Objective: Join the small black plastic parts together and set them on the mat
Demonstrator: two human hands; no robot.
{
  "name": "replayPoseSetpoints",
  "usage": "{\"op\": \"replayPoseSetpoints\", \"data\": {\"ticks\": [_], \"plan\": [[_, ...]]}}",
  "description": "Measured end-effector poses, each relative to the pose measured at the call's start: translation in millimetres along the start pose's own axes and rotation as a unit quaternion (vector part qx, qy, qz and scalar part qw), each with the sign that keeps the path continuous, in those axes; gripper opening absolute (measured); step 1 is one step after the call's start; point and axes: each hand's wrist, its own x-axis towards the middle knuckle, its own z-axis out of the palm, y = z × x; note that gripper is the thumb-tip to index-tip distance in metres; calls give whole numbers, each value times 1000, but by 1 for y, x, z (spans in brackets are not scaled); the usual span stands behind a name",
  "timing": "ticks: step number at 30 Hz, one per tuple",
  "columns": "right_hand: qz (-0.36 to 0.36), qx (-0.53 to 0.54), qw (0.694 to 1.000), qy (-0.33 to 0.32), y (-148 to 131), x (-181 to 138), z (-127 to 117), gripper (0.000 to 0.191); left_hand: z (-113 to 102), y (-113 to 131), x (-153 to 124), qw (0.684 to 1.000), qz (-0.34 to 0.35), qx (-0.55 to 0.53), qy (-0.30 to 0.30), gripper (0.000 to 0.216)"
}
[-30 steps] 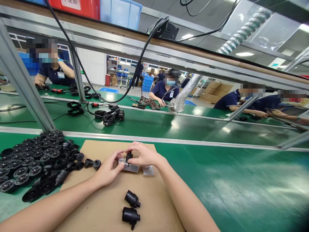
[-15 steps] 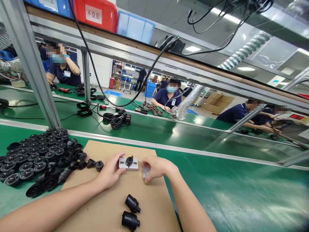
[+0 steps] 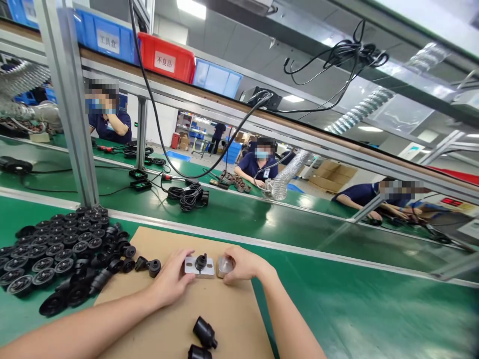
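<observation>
Your left hand (image 3: 172, 280) has the slotted metal plate (image 3: 208, 273), your right hand (image 3: 242, 264) the silvery block (image 3: 225, 267).
Each grip is clamped on its piece, side by side on the cardboard (image 3: 164, 329) atop the green bench (image 3: 355, 309); a black fitting (image 3: 201, 262) sits mid-plate.

Green bench (image 3: 337, 299) with cardboard sheet (image 3: 234, 314) and clustered black round parts (image 3: 55, 251).

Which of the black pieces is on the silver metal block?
The small black piece between the left hand and right hand. It alone sits on the silver metal block; the two cylindrical pieces lie on the cardboard.
</observation>
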Motion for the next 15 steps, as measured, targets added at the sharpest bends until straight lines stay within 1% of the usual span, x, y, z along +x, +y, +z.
{"op": "replayPoseSetpoints", "data": {"ticks": [3, 5, 6, 10, 12, 15], "plan": [[-15, 11, 997, 74, -10, -7, -12, 42, 0, 1, 0, 1000, -4, -1, -2, 59], [-34, 28, 993, 113, -23, -13, -17, 42, 1, 2, 0, 1000, -5, -3, -5, 62], [-48, 39, 991, 122, -30, -16, -18, 43, 1, 2, 0, 1000, -4, -5, -6, 63], [-99, 58, 986, 119, -59, -24, -11, 44, 1, 1, -1, 1000, 0, -5, -1, 64], [-104, 52, 986, 122, -69, -25, -4, 44, 1, 1, -1, 1000, 0, -6, 0, 63], [-104, 40, 986, 127, -76, -23, 3, 43, -1, 4, 0, 1000, 7, -9, -4, 60]]}}
